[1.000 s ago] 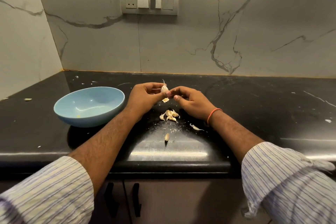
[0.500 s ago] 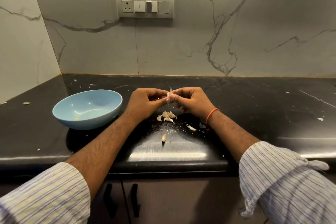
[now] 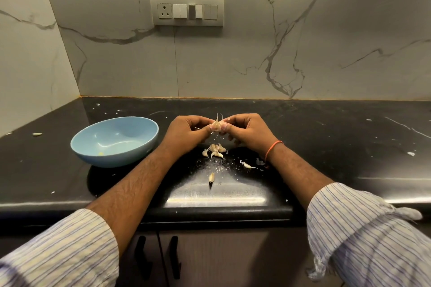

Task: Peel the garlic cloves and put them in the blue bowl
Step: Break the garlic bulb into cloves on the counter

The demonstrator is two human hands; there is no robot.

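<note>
Counter: the black counter (image 3: 326,147) ran wide in front of me, flecked with bits of skin
Bowl: my blue bowl (image 3: 112,158) sat just to my left, well short of full, with only a tiny yellowish speck showing inside, so by my reckoning barely anything was in
Left hand: my left hand (image 3: 186,133) was raised off the counter, fingers curled, thumb pressed to the clove
Right hand: my right hand (image 3: 247,130) met it from the other side, pinching the same clove
Pile: a small heap of cloves (image 3: 215,150) lay just below my hands, waiting
Clove in hand: the garlic clove (image 3: 216,124) was held between both thumbs, its skin tips sticking up, peeling not finished
Stray clove: one lone clove (image 3: 211,177) lay nearer the edge
</note>
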